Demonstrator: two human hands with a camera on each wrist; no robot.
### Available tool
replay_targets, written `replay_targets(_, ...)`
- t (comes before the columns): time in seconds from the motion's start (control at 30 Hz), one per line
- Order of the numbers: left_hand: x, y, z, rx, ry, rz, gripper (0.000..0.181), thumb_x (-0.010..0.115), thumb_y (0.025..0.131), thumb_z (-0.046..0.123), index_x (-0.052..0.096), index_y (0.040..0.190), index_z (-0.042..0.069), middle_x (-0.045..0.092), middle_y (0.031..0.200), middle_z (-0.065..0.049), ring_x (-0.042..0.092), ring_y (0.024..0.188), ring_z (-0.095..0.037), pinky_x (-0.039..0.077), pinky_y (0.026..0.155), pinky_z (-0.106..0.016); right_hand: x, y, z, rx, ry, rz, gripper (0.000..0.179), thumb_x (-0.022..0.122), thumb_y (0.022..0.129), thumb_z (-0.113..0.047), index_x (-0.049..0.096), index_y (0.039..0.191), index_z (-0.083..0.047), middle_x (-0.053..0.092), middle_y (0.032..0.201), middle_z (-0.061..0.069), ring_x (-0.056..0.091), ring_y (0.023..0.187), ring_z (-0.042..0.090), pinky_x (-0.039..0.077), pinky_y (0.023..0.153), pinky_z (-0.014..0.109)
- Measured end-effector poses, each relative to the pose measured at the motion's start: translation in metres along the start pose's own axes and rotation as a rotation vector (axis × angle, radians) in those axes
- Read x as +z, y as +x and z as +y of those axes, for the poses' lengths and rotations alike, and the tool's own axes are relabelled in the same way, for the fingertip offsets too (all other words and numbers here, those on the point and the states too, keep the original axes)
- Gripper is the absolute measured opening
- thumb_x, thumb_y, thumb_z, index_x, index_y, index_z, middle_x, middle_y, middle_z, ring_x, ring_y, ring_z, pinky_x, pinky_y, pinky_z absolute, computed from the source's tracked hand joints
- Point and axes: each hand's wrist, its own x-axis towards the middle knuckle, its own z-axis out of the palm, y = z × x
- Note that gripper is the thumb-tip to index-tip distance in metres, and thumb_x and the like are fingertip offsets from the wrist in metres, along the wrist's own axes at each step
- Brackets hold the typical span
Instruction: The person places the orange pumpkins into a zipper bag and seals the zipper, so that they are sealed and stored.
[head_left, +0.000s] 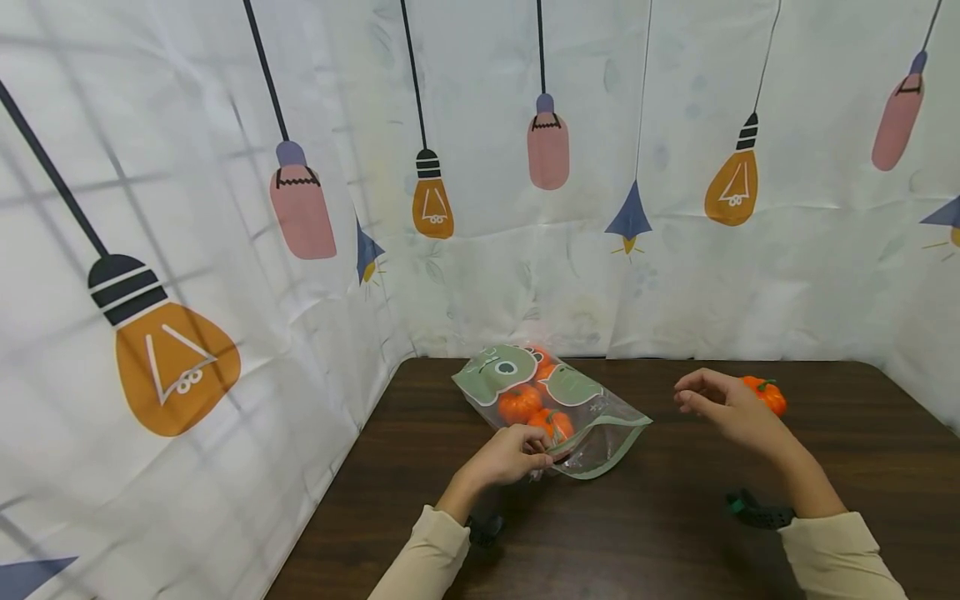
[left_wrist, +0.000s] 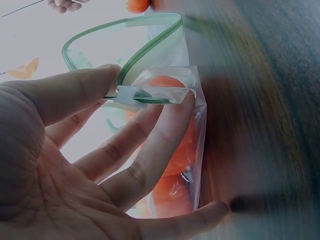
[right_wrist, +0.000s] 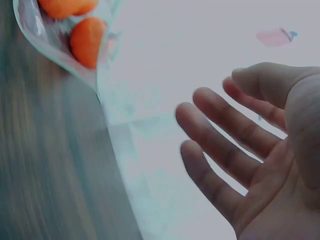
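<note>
A clear zip bag [head_left: 600, 408] with green animal prints lies on the table, its mouth gaping toward the right. Several small orange pumpkins [head_left: 519, 403] are inside it. My left hand [head_left: 510, 454] pinches the bag's near edge by the opening; in the left wrist view the thumb and fingers hold the rim beside a white zip slider [left_wrist: 129, 95]. Above the table on the right, my right hand [head_left: 738, 412] hangs with loosely bent fingers and nothing in them. Just behind it sits another orange pumpkin [head_left: 768, 397] with a green stem, partly hidden by the hand.
The dark wooden table [head_left: 637, 533] meets a white curtain [head_left: 480, 283] printed with lamps at the back and on the left. A dark strap [head_left: 757, 510] is on the right wrist, and another dark device [head_left: 486, 529] is at the left wrist.
</note>
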Motion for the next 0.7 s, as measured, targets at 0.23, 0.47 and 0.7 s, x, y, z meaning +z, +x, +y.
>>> replay_targets(0.23, 0.0, 0.0, -0.002, 0.004, -0.007, -0.011, 0.004, 0.074, 0.093, 0.012, 0.071, 0.093, 0.011, 0.071, 0.088, -0.002, 0.065, 0.069, -0.013, 0.047, 0.065, -0.023, -0.025, -0.013, 0.014, 0.144, -0.132, 0.187, 0.03, 0.057, 0.105, -0.035, 0.062, 0.124, -0.011, 0.066, 0.111, -0.006, 0.056, 0.09, -0.009, 0.048, 0.07, 0.023)
replay_targets(0.47, -0.002, -0.001, -0.002, 0.017, 0.005, -0.02, 0.006, 0.075, 0.092, 0.013, 0.071, 0.094, 0.009, 0.072, 0.089, -0.005, 0.064, 0.075, -0.013, 0.047, 0.068, -0.024, -0.043, -0.023, 0.036, 0.28, -0.169, 0.283, 0.048, 0.055, 0.104, -0.045, 0.057, 0.131, -0.005, 0.056, 0.129, 0.013, 0.04, 0.096, -0.012, 0.042, 0.071, 0.021)
replay_targets(0.7, -0.003, -0.001, -0.002, 0.02, 0.031, -0.023, 0.007, 0.075, 0.093, 0.014, 0.072, 0.095, 0.008, 0.072, 0.091, -0.004, 0.063, 0.083, -0.014, 0.048, 0.073, -0.026, -0.05, -0.031, 0.058, 0.369, -0.107, 0.371, 0.053, 0.058, 0.102, -0.044, 0.051, 0.133, -0.001, 0.048, 0.137, 0.027, 0.049, 0.117, 0.04, 0.039, 0.07, 0.019)
